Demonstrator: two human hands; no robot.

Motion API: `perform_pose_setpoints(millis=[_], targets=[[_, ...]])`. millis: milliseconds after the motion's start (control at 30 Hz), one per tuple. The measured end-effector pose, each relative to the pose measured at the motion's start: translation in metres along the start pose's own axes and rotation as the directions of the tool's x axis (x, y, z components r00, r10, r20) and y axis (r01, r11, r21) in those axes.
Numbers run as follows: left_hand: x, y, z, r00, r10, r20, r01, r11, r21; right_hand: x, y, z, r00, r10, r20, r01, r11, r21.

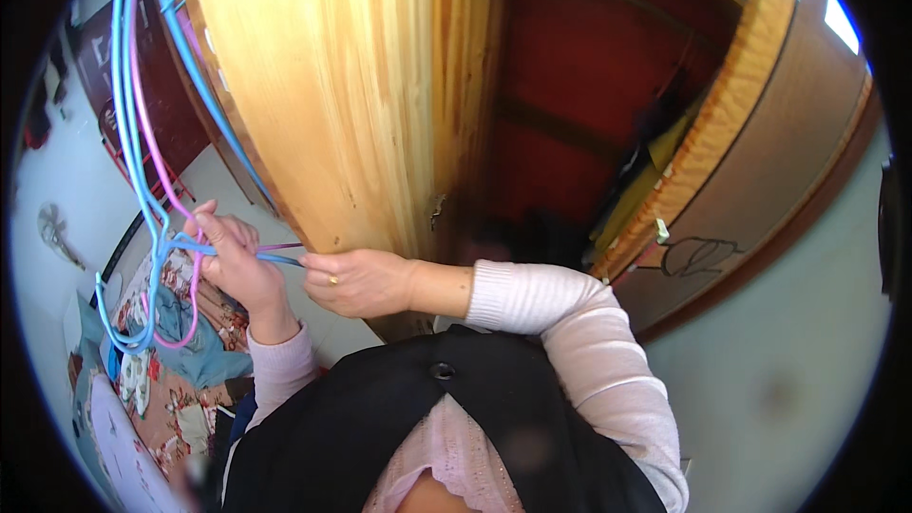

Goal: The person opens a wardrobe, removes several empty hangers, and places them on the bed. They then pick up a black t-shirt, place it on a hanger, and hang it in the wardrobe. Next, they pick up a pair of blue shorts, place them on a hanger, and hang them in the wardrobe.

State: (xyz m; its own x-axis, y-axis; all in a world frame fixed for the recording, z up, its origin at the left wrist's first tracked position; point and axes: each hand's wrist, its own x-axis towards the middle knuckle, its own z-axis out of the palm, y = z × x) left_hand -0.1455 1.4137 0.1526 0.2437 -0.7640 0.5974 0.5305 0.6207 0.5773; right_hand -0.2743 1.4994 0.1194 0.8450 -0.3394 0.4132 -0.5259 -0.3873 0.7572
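Several blue and pink clothes hangers (142, 123) are bunched in my left hand (231, 252), whose fingers are closed round them near the hooks. Their looped frames rise toward the upper left, and the hooks hang below the hand. One blue bar and a thin pink one run right from there to my right hand (356, 282). That hand, with a ring on one finger, is closed at the end of these bars. It lies in front of the lower edge of the wooden wardrobe door (323, 95); its fingertips are partly hidden.
The wardrobe's dark red inside (579, 114) shows beyond the open door. Yellow and dark clothes (655, 157) hang at its right. A second door (760, 152) stands open on the right, with a dark wire hanger (701, 256) at it. A flowered bed (171, 418) with clothes lies lower left.
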Motion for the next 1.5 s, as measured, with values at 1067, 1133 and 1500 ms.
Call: perform_pose_setpoints(millis=[1067, 1133, 1500], targets=[[-0.054, -0.054, 0.065, 0.651, -0.643, 0.404, 0.735, 0.666, -0.125, -0.185, 0.016, -0.046, 0.291, 0.905, -0.311, -0.919, 0.175, -0.353], [-0.043, -0.065, 0.059, 0.697, -0.617, 0.365, 0.702, 0.691, -0.172, -0.155, 0.013, -0.018, 0.340, 0.931, -0.130, -0.936, 0.349, 0.050], [0.020, -0.126, -0.023, 0.785, -0.619, 0.020, 0.605, 0.760, -0.236, -0.017, 0.014, 0.144, 0.655, 0.377, 0.654, -0.360, -0.606, 0.710]])
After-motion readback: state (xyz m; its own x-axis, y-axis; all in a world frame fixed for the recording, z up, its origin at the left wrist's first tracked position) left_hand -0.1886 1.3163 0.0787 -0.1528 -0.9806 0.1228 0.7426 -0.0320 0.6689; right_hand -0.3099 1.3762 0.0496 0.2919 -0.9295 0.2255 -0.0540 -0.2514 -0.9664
